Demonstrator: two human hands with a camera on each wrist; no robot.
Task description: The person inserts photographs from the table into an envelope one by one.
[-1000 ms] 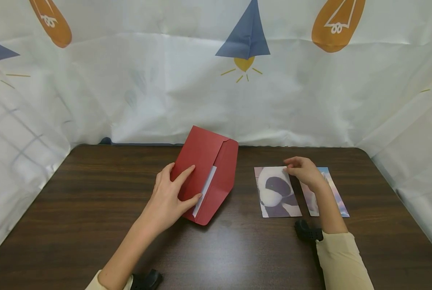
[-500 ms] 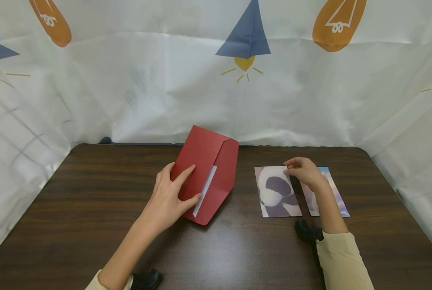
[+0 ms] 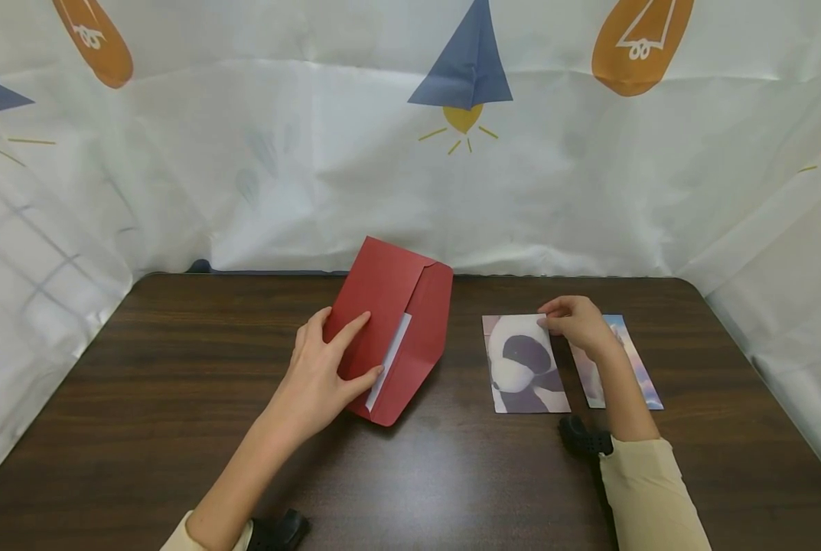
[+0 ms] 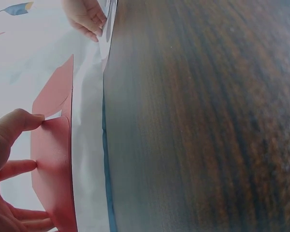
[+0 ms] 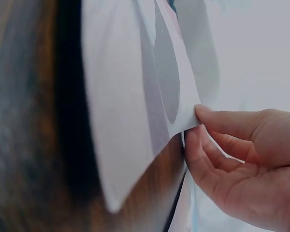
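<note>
My left hand (image 3: 320,367) holds a red envelope (image 3: 389,291) above the table, thumb and index finger spread on its face, other fingers at its left edge. The envelope tilts, its flap folded out to the right. A strip of white paper (image 3: 388,363) shows in its opening. In the right wrist view, my right hand (image 5: 251,164) pinches a corner of a photo card (image 5: 116,87) between thumb and fingers. That corner is raised. The card's picture is a black-and-white plush-like animal. Under the right wrist lies a second, pastel photo card (image 3: 637,367), partly hidden.
The dark wooden table (image 3: 176,398) ends at a back edge before a white curtain (image 3: 279,168) printed with lamps and bulbs. Each wrist wears a black strapped device, such as the right wrist device (image 3: 582,438).
The animal photo card's near edge has shifted very slightly left, its top right corner still between my right fingers. Both hands and the envelope otherwise stay nearly still.
</note>
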